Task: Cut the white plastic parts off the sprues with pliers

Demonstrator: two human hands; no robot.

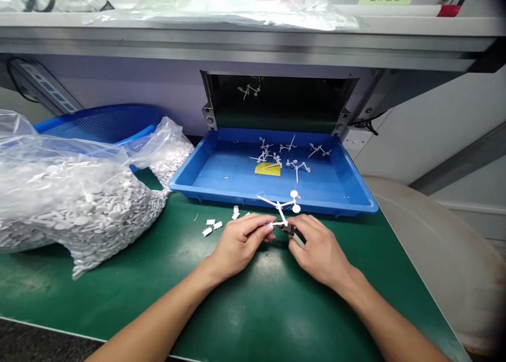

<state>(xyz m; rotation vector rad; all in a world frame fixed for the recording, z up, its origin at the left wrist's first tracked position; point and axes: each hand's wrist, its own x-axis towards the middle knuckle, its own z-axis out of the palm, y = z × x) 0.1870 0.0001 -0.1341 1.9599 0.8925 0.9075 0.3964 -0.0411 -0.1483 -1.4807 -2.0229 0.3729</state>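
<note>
My left hand [245,241] pinches one end of a white plastic sprue [279,206], a branched piece with small round parts on its arms. Closed around a pair of cutting pliers [296,239], my right hand [320,248] brings the dark jaws against the sprue near my left fingertips. Whether the jaws are fully closed is hidden. Small white plastic parts [213,225] lie on the green table [253,309] just left of my left hand. Beyond both hands, a blue tray [237,185] holds several more white sprues [297,167] and a yellow label.
Clear bags full of small white parts [90,209] cover the table's left side, before a blue basket [106,122]. Behind the tray opens a dark slot with a conveyor belt [276,117], a sprue on it. A metal shelf edge [237,43] runs overhead.
</note>
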